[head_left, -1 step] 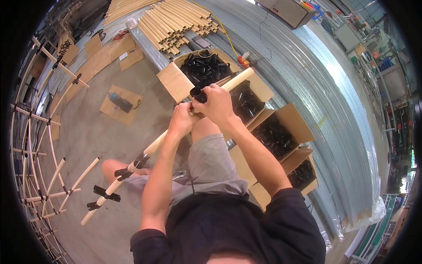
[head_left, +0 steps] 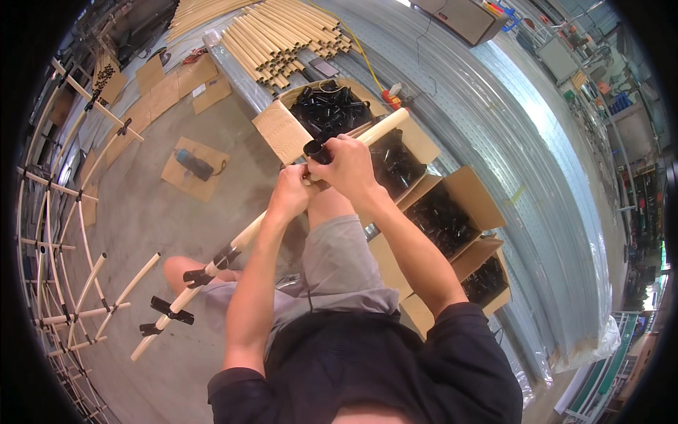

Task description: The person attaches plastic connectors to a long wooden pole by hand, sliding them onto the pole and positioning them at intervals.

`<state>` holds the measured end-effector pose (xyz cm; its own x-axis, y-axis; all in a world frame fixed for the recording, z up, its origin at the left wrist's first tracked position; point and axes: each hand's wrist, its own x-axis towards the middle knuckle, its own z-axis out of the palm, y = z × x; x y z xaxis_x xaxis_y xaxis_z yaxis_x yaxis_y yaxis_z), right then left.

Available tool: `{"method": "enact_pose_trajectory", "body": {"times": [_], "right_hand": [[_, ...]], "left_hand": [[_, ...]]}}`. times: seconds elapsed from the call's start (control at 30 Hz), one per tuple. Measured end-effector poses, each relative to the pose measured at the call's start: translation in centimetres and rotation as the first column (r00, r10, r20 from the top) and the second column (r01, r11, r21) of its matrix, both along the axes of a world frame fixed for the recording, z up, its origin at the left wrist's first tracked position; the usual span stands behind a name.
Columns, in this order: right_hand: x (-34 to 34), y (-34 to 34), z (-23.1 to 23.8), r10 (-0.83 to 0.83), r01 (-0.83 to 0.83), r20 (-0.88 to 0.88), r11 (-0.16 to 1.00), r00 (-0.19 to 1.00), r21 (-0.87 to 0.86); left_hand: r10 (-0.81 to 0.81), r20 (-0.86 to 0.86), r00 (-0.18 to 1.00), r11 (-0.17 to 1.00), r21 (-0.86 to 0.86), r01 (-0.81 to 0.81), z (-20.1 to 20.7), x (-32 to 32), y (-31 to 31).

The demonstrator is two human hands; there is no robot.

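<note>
A long cream pipe (head_left: 247,232) slants across my lap from lower left to upper right. My right hand (head_left: 347,162) is closed round a black pipe joint (head_left: 316,150) on its upper part, the joint's round opening facing up. Just below, my left hand (head_left: 292,189) closes on the pipe by the joint; its fingertips are partly hidden. Lower down, several more black joints (head_left: 171,311) sit on the pipe near its lower end.
Open cardboard boxes (head_left: 491,205) of black joints (head_left: 330,109) stand to the right. Cream pipes (head_left: 282,39) lie piled ahead on long grey metal profiles (head_left: 522,141). A power tool (head_left: 194,164) rests on cardboard on the floor. A pipe frame (head_left: 70,311) stands at left.
</note>
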<state>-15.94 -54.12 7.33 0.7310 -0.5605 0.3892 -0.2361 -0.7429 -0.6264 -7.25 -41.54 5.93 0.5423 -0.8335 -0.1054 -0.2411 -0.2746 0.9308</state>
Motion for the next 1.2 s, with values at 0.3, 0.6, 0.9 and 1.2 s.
{"method": "enact_pose_trajectory", "body": {"times": [0.3, 0.6, 0.9, 1.2], "right_hand": [[0.6, -2.6, 2.1, 0.338, -0.339, -0.170, 0.940, 0.925, 0.025], [1.9, -3.6, 5.4, 0.483, -0.471, -0.476, 0.869, 0.735, 0.153], [1.7, -2.5, 5.9, 0.477, -0.521, -0.465, 0.853, 0.746, 0.040], [2.8, -4.0, 5.1, 0.509, -0.534, -0.508, 0.838, 0.695, 0.109]], "left_hand": [[-0.112, -0.562, 0.819, 0.993, -0.025, 0.119, 0.3, 2.1, 0.7], [-0.062, -0.420, 0.905, 0.992, 0.071, 0.101, -0.9, 1.4, 0.2], [-0.134, -0.426, 0.895, 0.988, -0.129, 0.087, -0.7, 2.0, 0.9], [-0.044, -0.530, 0.847, 0.996, 0.042, 0.078, 1.4, 1.4, 1.3]]}}
